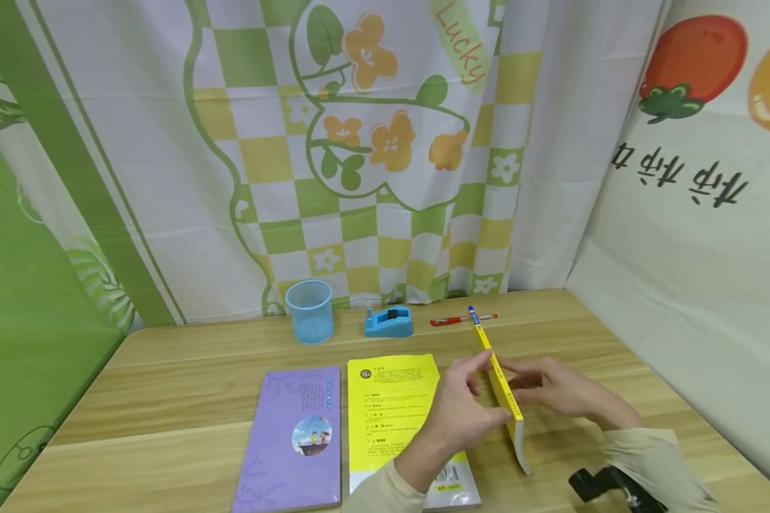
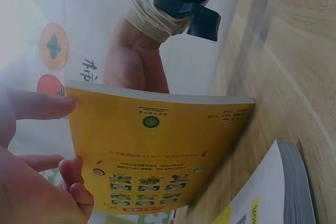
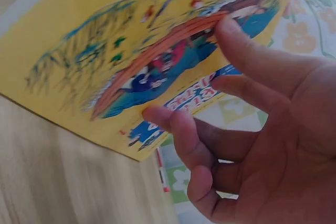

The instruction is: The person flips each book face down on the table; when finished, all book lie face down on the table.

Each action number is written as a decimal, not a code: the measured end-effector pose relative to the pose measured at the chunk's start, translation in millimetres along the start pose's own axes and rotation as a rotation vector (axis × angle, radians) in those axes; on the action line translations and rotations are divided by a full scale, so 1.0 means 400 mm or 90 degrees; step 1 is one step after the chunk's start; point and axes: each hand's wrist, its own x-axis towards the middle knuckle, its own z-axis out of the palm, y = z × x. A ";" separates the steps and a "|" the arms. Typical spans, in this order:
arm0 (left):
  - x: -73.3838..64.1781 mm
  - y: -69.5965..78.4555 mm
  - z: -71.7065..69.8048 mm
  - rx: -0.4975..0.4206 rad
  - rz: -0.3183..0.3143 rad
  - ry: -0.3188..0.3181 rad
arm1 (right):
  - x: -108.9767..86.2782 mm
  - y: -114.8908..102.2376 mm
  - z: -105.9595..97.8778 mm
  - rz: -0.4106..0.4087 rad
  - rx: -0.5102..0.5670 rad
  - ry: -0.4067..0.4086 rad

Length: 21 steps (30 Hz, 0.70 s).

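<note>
A thin yellow book point(image 1: 502, 381) stands on edge on the table, spine up, between my two hands. My left hand point(image 1: 450, 412) grips the spine, its thumb near the close end and its fingers farther along. The back cover point(image 2: 163, 135) faces that hand in the left wrist view. My right hand point(image 1: 561, 385) is on the other side, thumb and fingertips against the illustrated front cover point(image 3: 173, 61), the other fingers loosely bent. Beside my left hand lies another yellow book point(image 1: 391, 406), flat, partly hidden by the forearm.
A purple book point(image 1: 295, 434) lies flat on the left. Along the back are a blue mesh pen holder point(image 1: 311, 313), a blue tape dispenser point(image 1: 388, 323) and a red pen point(image 1: 447, 321). Curtains close off the table's back; a white wall sheet point(image 1: 680, 285) stands on the right.
</note>
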 end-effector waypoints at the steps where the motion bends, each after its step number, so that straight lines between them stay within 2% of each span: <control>1: 0.002 -0.002 0.000 -0.009 0.000 0.002 | -0.001 -0.005 -0.002 -0.004 0.020 -0.003; 4: 0.007 -0.009 -0.002 -0.037 -0.003 0.005 | -0.005 -0.016 -0.006 -0.013 0.066 -0.010; 8: 0.011 -0.015 -0.004 -0.060 -0.012 0.000 | -0.010 -0.027 -0.010 -0.023 0.075 -0.009; 13: 0.014 -0.021 -0.009 -0.044 -0.016 -0.012 | -0.014 -0.037 -0.013 -0.009 0.080 -0.003; 21: 0.017 -0.028 -0.013 -0.008 -0.004 -0.022 | -0.015 -0.040 -0.015 -0.043 0.113 -0.012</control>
